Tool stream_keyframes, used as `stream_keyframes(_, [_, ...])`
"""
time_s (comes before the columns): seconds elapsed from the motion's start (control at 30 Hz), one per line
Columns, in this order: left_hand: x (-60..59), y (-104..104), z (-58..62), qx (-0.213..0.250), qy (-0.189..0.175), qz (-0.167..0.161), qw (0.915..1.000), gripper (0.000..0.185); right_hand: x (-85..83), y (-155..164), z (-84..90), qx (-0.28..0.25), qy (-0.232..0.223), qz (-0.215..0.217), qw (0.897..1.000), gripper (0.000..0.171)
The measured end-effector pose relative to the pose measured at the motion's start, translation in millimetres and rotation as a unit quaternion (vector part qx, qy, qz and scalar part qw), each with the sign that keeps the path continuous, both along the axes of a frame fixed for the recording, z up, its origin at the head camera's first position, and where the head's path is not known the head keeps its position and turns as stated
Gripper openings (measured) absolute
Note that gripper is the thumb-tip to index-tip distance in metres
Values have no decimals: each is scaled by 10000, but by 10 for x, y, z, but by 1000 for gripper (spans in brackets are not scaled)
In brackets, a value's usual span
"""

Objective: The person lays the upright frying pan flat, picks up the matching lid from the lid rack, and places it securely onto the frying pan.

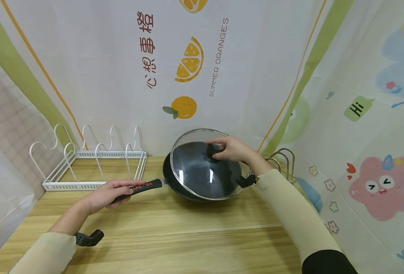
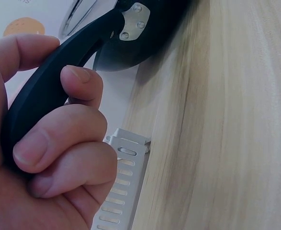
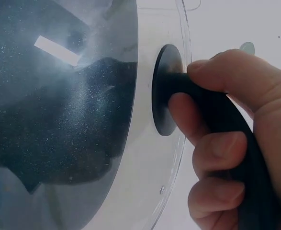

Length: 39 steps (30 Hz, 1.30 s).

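A black frying pan (image 1: 168, 173) stands on the wooden table, its long handle (image 1: 147, 186) pointing left. My left hand (image 1: 107, 195) grips that handle, with the fingers curled round it in the left wrist view. Over the pan is a clear glass lid (image 1: 191, 163) with a metal rim, tilted and set off toward the back right, so the pan's left edge shows past it. My right hand (image 1: 234, 149) holds the lid by its black knob (image 3: 217, 108), thumb on one side and curled fingers on the other. Much of the pan's inside shows darkly through the glass.
A white wire rack (image 1: 71, 185) stands at the back left of the wooden table (image 1: 174, 236). Behind the right forearm is a metal wire rack (image 1: 287, 160) with curved loops. Printed curtains (image 1: 256, 57) hang close behind and to the right.
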<state>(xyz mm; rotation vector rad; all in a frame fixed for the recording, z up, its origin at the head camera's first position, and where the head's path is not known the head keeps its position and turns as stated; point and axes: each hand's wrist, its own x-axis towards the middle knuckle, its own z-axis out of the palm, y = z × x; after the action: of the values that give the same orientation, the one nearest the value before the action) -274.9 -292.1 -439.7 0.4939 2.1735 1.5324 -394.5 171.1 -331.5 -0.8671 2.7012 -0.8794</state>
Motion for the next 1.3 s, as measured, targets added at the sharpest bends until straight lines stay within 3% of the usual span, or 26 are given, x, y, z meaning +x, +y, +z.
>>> stream_keyframes(0.43, [-13, -10, -8, 75, -68, -58, 9999, 47, -66, -118, -39, 382, 61, 96, 9992, 60])
stream_keyframes(1.3, [-10, -2, -6, 64, 5, -93, 9999, 46, -225, -232, -80, 622, -313, 190, 9974, 62])
